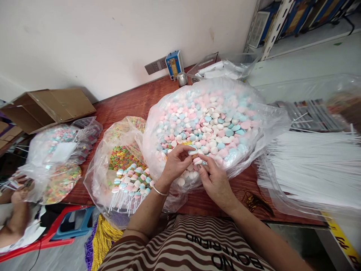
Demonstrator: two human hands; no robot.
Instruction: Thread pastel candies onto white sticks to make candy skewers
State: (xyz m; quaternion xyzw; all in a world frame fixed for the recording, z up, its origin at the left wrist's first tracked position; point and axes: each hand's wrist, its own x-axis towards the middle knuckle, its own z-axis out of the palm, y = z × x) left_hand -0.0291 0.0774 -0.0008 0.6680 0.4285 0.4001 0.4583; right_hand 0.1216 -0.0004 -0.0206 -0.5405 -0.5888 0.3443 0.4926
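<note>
Over the front of a large clear plastic bag (pixel 160 109), my left hand (pixel 178 162) pinches a small pale-blue and white rounded disc (pixel 193 152). Right against it, my right hand (pixel 214 182) has thumb and fingertips closed on a pink and white disc (pixel 197 161). The two pieces meet or nearly meet, and fingers partly hide them. Many loose pink, blue and white discs (pixel 217 130) fill the bag. To the left, a second bag (pixel 97 169) holds small coloured rings (pixel 122 157) and a bunch of layered discs on white sticks (pixel 132 180).
White sticks (pixel 313 165) are heaped in plastic at right. A dark metallic object (pixel 258 203) lies near the table's front edge. Behind stand a blue box-shaped device (pixel 174 64) and a clear bin (pixel 239 62). At left are a cardboard box (pixel 56 105) and another person's hand (pixel 21 192).
</note>
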